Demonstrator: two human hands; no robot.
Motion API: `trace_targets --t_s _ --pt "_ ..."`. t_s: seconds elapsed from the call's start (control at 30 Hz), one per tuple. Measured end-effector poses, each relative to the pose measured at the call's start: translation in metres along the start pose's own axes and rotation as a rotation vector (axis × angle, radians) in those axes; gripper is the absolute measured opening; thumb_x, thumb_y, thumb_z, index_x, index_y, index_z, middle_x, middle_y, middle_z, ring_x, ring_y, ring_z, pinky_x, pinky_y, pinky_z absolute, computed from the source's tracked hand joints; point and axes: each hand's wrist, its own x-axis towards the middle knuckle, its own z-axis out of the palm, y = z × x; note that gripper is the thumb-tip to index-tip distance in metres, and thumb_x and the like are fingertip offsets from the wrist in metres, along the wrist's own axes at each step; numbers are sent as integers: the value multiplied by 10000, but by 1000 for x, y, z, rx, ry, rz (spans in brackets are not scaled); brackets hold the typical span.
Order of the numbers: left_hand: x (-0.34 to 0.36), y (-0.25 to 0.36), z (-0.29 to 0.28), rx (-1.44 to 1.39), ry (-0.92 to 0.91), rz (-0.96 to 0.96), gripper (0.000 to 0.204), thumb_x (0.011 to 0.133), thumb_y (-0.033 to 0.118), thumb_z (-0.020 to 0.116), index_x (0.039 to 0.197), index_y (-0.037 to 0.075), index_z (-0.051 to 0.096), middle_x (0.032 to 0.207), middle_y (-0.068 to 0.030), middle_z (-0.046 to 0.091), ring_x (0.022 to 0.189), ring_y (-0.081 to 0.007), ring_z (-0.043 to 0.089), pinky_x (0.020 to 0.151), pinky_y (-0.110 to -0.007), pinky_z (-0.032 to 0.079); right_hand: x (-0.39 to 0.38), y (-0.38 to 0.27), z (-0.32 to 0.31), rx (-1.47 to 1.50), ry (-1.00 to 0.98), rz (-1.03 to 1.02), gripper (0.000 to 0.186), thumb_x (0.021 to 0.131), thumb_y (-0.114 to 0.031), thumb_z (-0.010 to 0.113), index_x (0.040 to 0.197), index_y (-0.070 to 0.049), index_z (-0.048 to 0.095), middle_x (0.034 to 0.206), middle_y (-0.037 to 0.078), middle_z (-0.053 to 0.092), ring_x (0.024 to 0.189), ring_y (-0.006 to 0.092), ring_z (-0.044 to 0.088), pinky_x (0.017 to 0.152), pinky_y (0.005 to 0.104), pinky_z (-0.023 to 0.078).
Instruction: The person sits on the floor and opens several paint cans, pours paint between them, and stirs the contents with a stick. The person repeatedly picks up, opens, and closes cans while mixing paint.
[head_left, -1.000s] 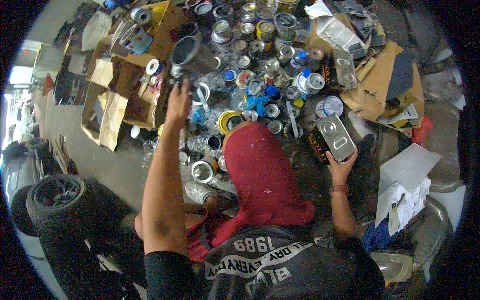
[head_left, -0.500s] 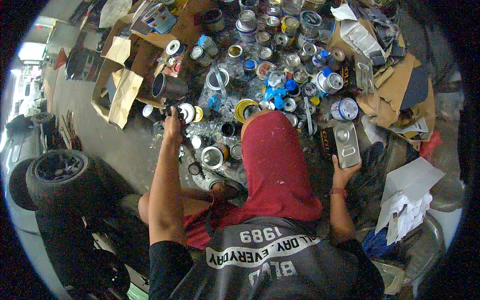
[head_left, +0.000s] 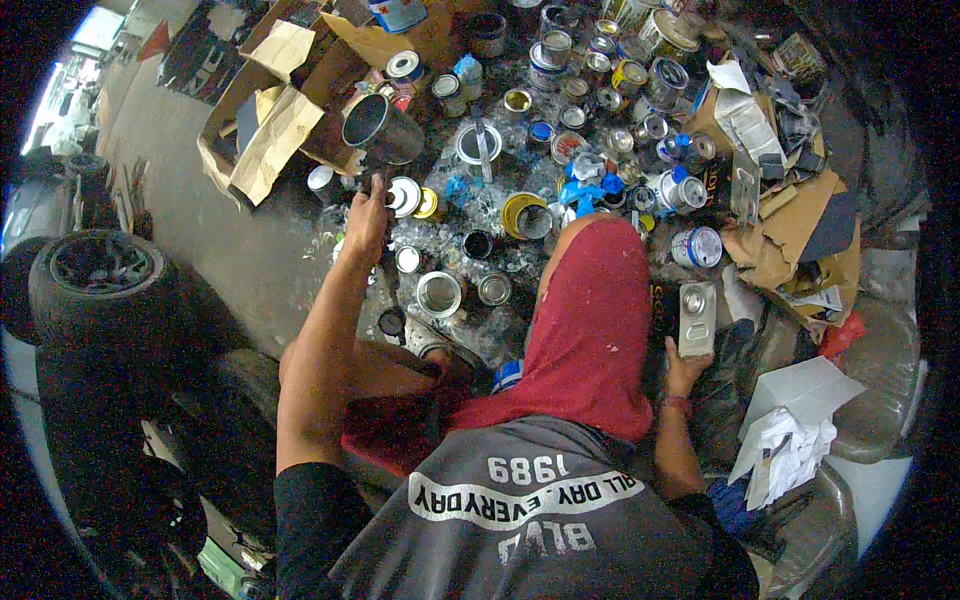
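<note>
My left hand (head_left: 368, 222) is closed round the handle of what looks like a spray gun, mostly hidden behind my fingers. Its dark, wide-mouthed cup (head_left: 398, 136) tilts above the hand, beside a cardboard box. Just right of that hand lie a white round lid (head_left: 404, 197) and a small yellow-rimmed can (head_left: 427, 204). Beside my knee, my right hand (head_left: 684, 368) grips the lower end of a rectangular metal tin (head_left: 697, 312). The tin's flat top, with a round cap and a handle, faces up.
Several open and lidded paint cans crowd the floor ahead, among them a wide can with a stir stick (head_left: 484, 150). Blue crumpled gloves (head_left: 590, 188) lie between cans. Cardboard boxes (head_left: 276, 150) stand at left, torn cardboard (head_left: 812, 225) at right. A wheel (head_left: 100, 265) is at far left.
The whole view has turned, shifting the scene. The spray gun's cup has tipped, so its mouth shows more. Both hands keep their holds.
</note>
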Motion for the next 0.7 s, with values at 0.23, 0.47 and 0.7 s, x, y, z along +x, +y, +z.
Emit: trace_targets --t_s 0.23,0.47,0.7 --pt "4 -8 -11 7 84 -10 623 1076 597 524 1036 -5 680 783 -37 600 657 -128 497 598 -323 390 -9 -67 -15 -373 81 -99 1296 791 -483 921 1647 64 117 1657 324 268 1543 441 301 1270 529 272" --pt "31 -16 -18 147 97 -11 670 1060 607 522 1011 -38 697 750 -90 645 619 -183 563 591 -371 424 49 -85 -3 -515 -125 -336 1231 796 -516 893 1665 -16 179 1600 303 390 1501 488 351 1254 558 286" --pt "45 -8 4 -46 2 37 560 1078 550 529 903 29 634 727 -50 598 592 -160 512 562 -355 384 58 -34 24 -902 191 -244 1107 823 -697 778 1674 -210 265 1609 260 392 1473 471 402 1168 680 325"
